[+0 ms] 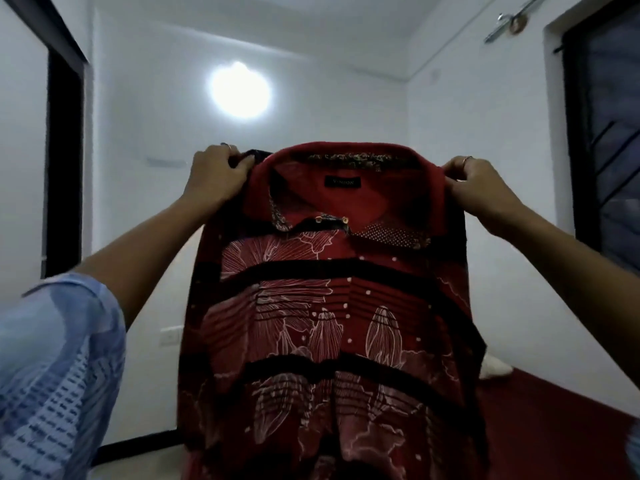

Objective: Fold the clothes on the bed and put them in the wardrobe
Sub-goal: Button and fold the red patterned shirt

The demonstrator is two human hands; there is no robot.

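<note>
A red collared shirt (329, 306) with black stripes and white leaf prints hangs upright in front of me, its front and buttoned collar facing me. My left hand (216, 176) pinches its left shoulder and my right hand (479, 183) pinches its right shoulder, both raised at chest height. The shirt's lower part runs out of view at the bottom. The bed (554, 420), covered in red, shows at the lower right behind the shirt. No wardrobe is visible.
A white wall with a bright round lamp (240, 90) is ahead. A dark doorway (64, 164) stands at left and a dark window (609, 133) at right. A white pillow (495, 367) lies on the bed. A wall socket (170, 335) sits low.
</note>
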